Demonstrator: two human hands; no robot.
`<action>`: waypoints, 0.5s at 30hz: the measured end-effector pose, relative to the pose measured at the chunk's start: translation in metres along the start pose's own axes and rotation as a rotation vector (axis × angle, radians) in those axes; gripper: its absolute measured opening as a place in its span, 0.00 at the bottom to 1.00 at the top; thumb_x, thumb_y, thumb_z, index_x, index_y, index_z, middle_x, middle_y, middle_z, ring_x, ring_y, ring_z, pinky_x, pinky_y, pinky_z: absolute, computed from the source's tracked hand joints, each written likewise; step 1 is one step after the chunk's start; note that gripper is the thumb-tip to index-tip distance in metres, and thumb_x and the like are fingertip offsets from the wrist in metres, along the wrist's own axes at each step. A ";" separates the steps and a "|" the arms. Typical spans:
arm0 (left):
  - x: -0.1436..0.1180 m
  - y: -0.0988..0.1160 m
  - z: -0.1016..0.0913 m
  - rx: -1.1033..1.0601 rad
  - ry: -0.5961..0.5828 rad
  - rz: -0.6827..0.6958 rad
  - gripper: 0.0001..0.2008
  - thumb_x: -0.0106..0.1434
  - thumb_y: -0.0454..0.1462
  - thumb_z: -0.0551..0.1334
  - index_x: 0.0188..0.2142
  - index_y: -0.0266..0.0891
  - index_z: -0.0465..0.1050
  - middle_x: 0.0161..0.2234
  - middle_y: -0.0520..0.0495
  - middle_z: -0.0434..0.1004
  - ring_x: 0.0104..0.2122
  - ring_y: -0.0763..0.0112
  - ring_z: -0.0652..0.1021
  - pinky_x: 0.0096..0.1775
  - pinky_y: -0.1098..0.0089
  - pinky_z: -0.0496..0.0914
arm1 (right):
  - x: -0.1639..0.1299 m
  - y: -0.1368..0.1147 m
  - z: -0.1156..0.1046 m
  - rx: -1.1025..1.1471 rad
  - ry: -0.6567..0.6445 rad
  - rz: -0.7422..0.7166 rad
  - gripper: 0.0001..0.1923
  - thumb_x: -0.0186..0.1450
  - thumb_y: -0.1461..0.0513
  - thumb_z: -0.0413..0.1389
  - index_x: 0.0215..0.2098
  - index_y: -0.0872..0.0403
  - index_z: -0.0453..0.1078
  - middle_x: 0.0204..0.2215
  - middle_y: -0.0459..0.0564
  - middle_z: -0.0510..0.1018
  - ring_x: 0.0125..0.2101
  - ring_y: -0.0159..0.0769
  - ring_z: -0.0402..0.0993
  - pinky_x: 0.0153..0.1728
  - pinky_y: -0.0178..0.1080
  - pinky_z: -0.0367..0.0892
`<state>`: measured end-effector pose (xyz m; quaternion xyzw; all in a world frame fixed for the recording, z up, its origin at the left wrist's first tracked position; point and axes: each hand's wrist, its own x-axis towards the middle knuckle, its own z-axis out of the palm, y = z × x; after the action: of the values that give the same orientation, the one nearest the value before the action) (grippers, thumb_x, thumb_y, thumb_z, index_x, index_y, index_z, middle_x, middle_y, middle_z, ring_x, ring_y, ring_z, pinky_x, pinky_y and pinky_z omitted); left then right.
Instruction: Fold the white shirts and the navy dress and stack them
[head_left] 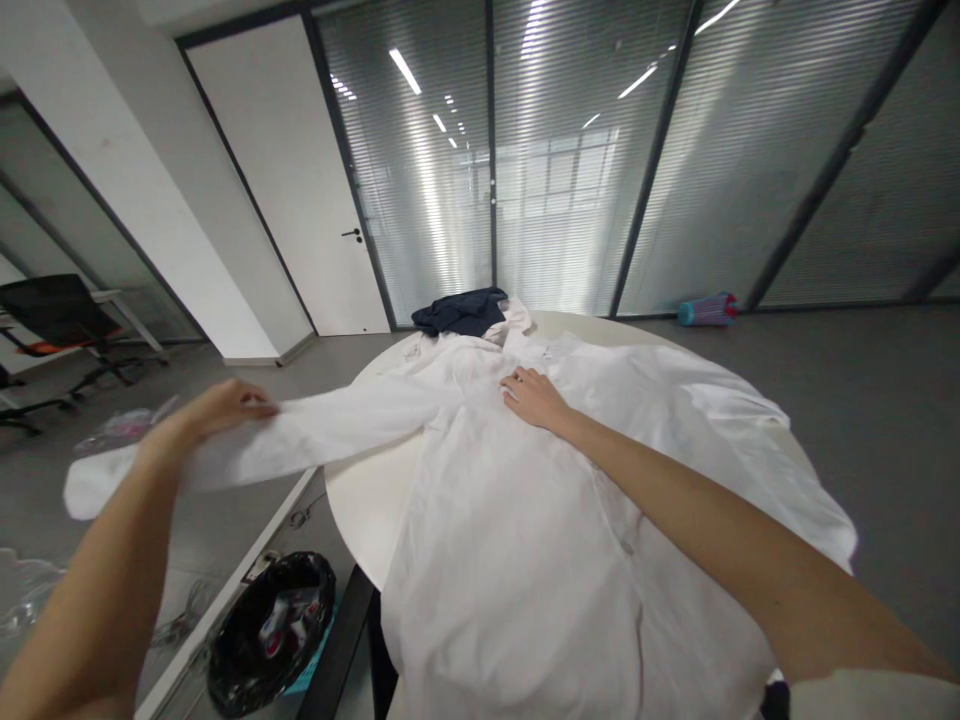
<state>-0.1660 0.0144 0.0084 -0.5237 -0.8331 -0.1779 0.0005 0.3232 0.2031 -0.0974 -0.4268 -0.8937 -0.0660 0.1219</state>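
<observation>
A round white table [360,505] stands on a grey floor, in a room closed by glass walls with lowered blinds and a white door [300,190]. At the far edge of the table lies a dark blue garment [461,312]. Beside the near left edge, on the floor, there is a black bin [270,630] with rubbish inside. A black office chair [56,312] stands far to the left, and a blue and pink object [706,309] lies at the foot of the glass wall.

A white shirt [525,540] is spread flat over most of the table. Its long axis runs from the near edge to the far edge, with the collar at the far side, next to the dark garment. Its hem hangs over the near edge.

The right hand [531,396] rests open, with the palm down, on the chest of the shirt just below the collar. The left hand [225,405] is closed around the shirt's sleeve [352,425] and holds it stretched out past the left edge of the table, in the air. The sleeve points to the left, and its cuff end hangs beyond the hand.
</observation>
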 end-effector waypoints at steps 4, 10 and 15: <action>-0.014 -0.015 0.044 0.060 -0.495 0.062 0.08 0.49 0.38 0.67 0.17 0.42 0.72 0.15 0.60 0.72 0.22 0.73 0.72 0.27 0.77 0.63 | 0.001 -0.001 0.000 0.005 -0.012 0.013 0.19 0.73 0.58 0.46 0.56 0.53 0.71 0.52 0.58 0.72 0.52 0.48 0.67 0.53 0.46 0.62; 0.007 0.032 0.075 0.023 -0.279 0.122 0.05 0.51 0.33 0.62 0.24 0.40 0.77 0.24 0.53 0.80 0.30 0.66 0.78 0.30 0.75 0.67 | 0.001 -0.009 -0.007 0.031 -0.040 0.030 0.17 0.72 0.60 0.47 0.53 0.55 0.72 0.53 0.63 0.73 0.52 0.52 0.68 0.53 0.49 0.62; 0.034 0.123 0.095 -0.216 -0.242 0.327 0.16 0.58 0.45 0.61 0.41 0.40 0.80 0.39 0.46 0.83 0.33 0.65 0.81 0.32 0.73 0.70 | 0.023 -0.019 -0.023 0.104 -0.044 0.064 0.20 0.71 0.65 0.44 0.56 0.54 0.70 0.54 0.60 0.75 0.54 0.50 0.70 0.55 0.48 0.62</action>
<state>-0.0566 0.1197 -0.0383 -0.6665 -0.7071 -0.1994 -0.1267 0.2983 0.2029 -0.0689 -0.4496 -0.8843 -0.0060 0.1262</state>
